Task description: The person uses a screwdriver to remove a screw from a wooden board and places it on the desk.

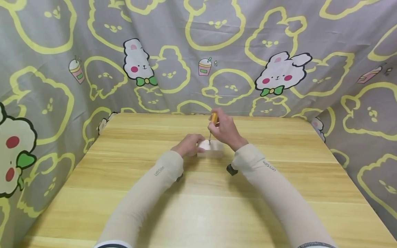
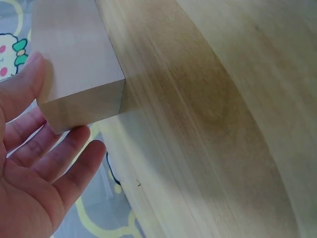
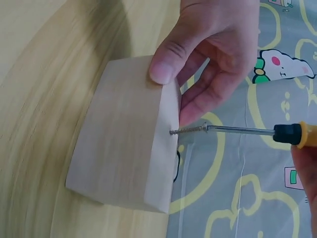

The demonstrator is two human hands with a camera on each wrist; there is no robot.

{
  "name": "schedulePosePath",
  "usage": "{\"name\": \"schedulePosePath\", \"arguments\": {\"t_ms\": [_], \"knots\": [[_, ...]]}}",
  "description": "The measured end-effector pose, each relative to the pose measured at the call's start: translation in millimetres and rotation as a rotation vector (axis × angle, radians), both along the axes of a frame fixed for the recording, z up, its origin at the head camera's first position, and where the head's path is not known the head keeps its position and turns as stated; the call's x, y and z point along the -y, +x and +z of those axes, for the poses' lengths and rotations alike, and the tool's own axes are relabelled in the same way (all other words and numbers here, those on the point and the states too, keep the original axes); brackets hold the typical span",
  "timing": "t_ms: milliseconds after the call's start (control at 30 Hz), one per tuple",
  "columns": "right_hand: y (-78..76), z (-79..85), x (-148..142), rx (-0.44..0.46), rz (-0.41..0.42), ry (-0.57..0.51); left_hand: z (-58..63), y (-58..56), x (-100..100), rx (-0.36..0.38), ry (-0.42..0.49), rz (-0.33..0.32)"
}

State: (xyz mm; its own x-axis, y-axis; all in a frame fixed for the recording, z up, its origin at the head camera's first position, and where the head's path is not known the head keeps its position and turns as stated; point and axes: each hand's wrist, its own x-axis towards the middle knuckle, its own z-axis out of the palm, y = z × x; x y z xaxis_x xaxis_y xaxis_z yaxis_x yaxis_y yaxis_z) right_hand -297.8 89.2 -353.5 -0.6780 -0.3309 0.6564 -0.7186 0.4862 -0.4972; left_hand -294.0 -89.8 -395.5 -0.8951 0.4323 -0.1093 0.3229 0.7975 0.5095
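A pale wooden block (image 1: pixel 212 152) rests on the table, held at its left end by my left hand (image 1: pixel 190 144). In the left wrist view, the thumb lies on one face of the block (image 2: pixel 77 49) and the fingers reach round its other side. My right hand (image 1: pixel 227 130) grips the yellow handle of a screwdriver (image 1: pixel 214 118) upright above the block. In the right wrist view, a threaded screw (image 3: pixel 189 130) stands with its point at the block's narrow face and its head against the tip of the screwdriver shaft (image 3: pixel 242 130). Whether the point has entered the wood, I cannot tell.
The wood-grain table (image 1: pixel 198 213) reaches to a grey curtain (image 1: pixel 173 31) with yellow cartoon outlines behind it and along both sides. A small black object (image 1: pixel 231 169) sits beneath the right cuff.
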Motion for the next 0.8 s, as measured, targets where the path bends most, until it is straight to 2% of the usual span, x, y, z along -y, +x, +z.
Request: {"name": "schedulePosePath", "arguments": {"t_ms": [233,333,800], "knots": [[-2.7,-1.9,2.2,-0.108,-0.038,0.052,0.4,-0.4,0.1,0.015,-0.009,0.011],[-2.2,-1.3,3.5,-0.126,-0.044,0.068,-0.1,-0.1,0.0,0.01,-0.007,0.008],[-0.4,1.8,2.0,-0.017,0.026,-0.025,-1.6,-1.3,-0.6,-0.015,-0.013,-0.002]]}}
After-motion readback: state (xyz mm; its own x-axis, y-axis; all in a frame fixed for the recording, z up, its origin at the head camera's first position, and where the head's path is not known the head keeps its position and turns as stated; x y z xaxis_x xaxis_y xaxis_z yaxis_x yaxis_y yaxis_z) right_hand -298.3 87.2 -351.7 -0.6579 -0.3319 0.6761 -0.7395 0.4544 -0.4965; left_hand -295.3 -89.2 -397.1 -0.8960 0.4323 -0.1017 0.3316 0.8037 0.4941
